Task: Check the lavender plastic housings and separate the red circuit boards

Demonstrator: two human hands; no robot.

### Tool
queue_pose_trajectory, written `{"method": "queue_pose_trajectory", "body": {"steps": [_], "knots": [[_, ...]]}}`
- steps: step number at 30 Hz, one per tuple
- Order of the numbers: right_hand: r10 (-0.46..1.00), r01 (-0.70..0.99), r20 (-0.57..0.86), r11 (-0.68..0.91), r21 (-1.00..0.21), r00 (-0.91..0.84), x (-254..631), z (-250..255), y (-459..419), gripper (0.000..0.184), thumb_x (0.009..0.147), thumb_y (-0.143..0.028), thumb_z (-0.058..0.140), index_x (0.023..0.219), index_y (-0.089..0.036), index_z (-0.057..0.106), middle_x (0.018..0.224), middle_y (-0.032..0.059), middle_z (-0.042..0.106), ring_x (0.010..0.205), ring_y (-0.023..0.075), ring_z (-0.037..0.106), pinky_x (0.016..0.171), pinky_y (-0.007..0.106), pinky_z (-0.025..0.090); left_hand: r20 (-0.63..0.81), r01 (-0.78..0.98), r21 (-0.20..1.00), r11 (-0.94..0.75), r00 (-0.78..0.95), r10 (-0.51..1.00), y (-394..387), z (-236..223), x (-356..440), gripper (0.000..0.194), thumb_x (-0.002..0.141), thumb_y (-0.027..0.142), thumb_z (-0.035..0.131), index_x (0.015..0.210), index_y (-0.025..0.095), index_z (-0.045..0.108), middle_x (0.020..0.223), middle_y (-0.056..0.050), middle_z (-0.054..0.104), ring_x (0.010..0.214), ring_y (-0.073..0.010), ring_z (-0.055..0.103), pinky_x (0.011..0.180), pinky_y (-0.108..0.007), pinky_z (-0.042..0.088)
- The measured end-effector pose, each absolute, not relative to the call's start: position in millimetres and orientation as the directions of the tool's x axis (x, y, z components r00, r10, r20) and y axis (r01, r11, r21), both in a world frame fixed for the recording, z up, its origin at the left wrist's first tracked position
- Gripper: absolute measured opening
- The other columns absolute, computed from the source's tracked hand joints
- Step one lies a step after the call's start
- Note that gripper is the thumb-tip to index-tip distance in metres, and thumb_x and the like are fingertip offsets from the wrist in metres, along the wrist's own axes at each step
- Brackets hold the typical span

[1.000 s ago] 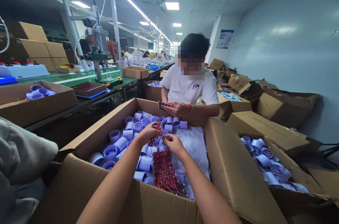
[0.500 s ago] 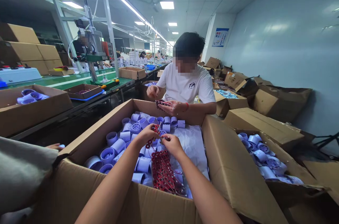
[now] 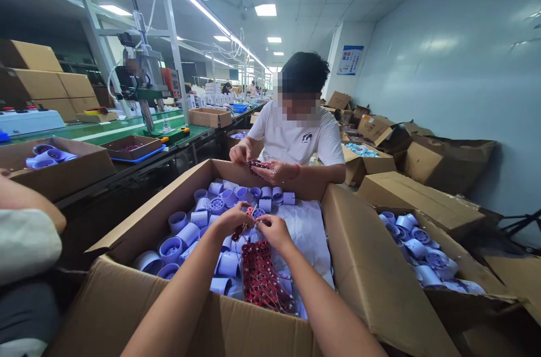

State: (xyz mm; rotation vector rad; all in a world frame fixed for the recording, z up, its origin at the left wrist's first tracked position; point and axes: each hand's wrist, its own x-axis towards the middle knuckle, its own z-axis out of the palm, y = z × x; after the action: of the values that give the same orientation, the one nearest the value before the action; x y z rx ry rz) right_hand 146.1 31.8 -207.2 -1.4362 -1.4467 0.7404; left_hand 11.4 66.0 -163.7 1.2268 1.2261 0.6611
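Over the open carton, my left hand (image 3: 233, 218) is closed around a strip of small red circuit boards (image 3: 240, 231), part of which hangs below the fingers. My right hand (image 3: 273, 232) is pinched close beside it at the strip's edge; whatever lies between its fingertips is too small to make out. Just below both hands, a stack of red circuit boards (image 3: 258, 275) with thin wires and white dots rests in the carton. Around it lie many pale purple plastic cups (image 3: 189, 231), some upright and some on their sides.
The cardboard carton (image 3: 203, 312) surrounds my work, with a white sheet (image 3: 302, 227) inside. Across it, a co-worker (image 3: 296, 137) holds similar red boards (image 3: 260, 165). Another person's arm (image 3: 29, 205) is at left. A second carton of cups (image 3: 439, 255) stands right; a conveyor (image 3: 97, 129) runs left.
The person at left has shifted, with the forearm now raised nearer the conveyor-side box. The co-worker's free hand has moved onto the boards. My hands stay nearly in place.
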Motion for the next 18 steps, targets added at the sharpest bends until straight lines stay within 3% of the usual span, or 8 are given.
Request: {"method": "queue_pose_trajectory", "body": {"steps": [11, 18], "knots": [[0.960, 0.500, 0.277, 0.218, -0.838, 0.045, 149.9, -205.8, 29.1, 0.021, 0.069, -0.016, 0.057, 0.075, -0.026, 0.075, 0.076, 0.0014, 0.075, 0.071, 0.0189, 0.065, 0.069, 0.028, 0.045, -0.368, 0.175, 0.927, 0.331, 0.259, 0.893, 68.2, -163.4, 9.4, 0.064, 0.049, -0.002, 0.063, 0.107, 0.018, 0.043, 0.051, 0.009, 0.053, 0.035, -0.0071, 0.043, 0.038, -0.017, 0.029], [0.962, 0.541, 0.266, 0.191, -0.819, 0.064, 150.8, -209.7, 29.7, 0.017, 0.066, -0.014, 0.060, 0.063, -0.026, 0.073, 0.071, 0.0026, 0.073, 0.072, 0.0198, 0.063, 0.071, 0.027, 0.042, -0.373, 0.112, 0.928, 0.356, 0.285, 0.883, 66.2, -158.7, 10.2, 0.063, 0.050, -0.001, 0.063, 0.106, 0.019, 0.042, 0.060, 0.006, 0.060, 0.038, -0.0064, 0.044, 0.039, -0.017, 0.031]]}}
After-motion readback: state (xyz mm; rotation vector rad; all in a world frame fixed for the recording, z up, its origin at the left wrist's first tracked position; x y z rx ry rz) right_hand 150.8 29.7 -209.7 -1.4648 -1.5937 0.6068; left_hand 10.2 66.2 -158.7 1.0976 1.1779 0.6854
